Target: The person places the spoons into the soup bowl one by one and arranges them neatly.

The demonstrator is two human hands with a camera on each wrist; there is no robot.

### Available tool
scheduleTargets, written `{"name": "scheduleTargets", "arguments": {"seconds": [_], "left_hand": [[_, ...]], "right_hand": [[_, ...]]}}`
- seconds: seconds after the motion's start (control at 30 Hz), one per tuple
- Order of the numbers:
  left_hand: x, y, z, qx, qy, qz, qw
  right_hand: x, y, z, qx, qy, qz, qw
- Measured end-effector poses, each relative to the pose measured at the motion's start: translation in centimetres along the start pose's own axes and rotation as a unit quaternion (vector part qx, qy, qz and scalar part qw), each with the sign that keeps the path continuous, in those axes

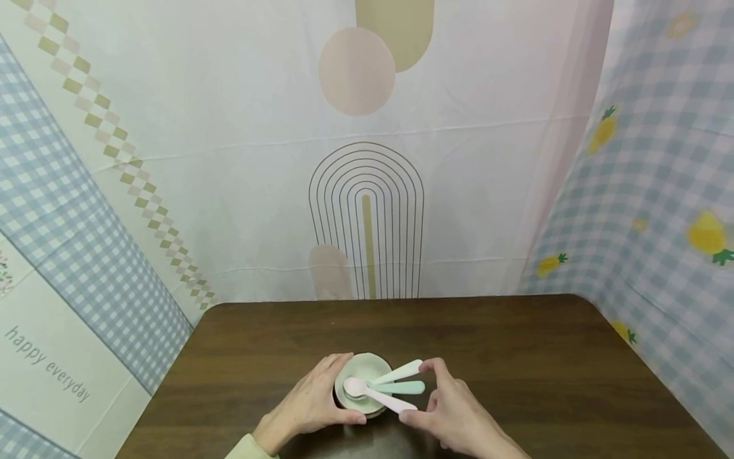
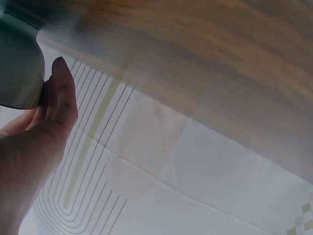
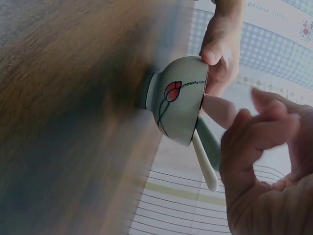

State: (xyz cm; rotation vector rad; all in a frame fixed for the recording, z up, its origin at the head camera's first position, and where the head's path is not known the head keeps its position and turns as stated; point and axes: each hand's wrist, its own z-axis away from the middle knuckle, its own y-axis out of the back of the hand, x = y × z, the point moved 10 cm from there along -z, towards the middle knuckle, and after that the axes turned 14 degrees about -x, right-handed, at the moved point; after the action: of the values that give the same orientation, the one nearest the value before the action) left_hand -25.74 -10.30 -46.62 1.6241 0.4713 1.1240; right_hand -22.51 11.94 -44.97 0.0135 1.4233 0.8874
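Observation:
A small pale green bowl (image 1: pixel 367 364) stands upright on the table; the right wrist view shows a red flower drawn on its side. My left hand (image 1: pixel 312 395) grips it from the left, thumb at the near rim and fingers round the far side. Three spoons lean in it with handles fanned to the right: a white spoon (image 1: pixel 404 370), a mint green spoon (image 1: pixel 404 387) and a pale pink spoon (image 1: pixel 390 400). Around the handle ends, my right hand (image 1: pixel 453 408) has thumb and index finger spread, thumb by the pink handle, index finger by the white one. Exact contact is unclear.
The dark wooden table (image 1: pixel 258 338) extends past both hands. Behind it hangs a pale patterned cloth (image 1: pixel 476 191), with blue checked cloth (image 1: pixel 659 191) along the right side and more at the left.

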Motion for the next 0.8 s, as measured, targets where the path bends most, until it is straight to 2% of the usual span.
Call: {"name": "scheduleTargets", "arguments": {"seconds": [0.2, 0.6, 0.8], "left_hand": [[-0.2, 0.1, 0.0, 0.001, 0.0, -0.007, 1.0], [-0.7, 0.2, 0.1, 0.012, 0.004, -0.023, 0.9997], [-0.7, -0.1, 0.1, 0.012, -0.01, -0.027, 0.9995]], "right_hand": [[0.4, 1.2, 0.3, 0.028, -0.01, 0.011, 0.999], [1.3, 2.2, 0.3, 0.062, -0.016, 0.017, 0.998], [1.8, 2.8, 0.3, 0.077, -0.023, 0.016, 0.997]]}}
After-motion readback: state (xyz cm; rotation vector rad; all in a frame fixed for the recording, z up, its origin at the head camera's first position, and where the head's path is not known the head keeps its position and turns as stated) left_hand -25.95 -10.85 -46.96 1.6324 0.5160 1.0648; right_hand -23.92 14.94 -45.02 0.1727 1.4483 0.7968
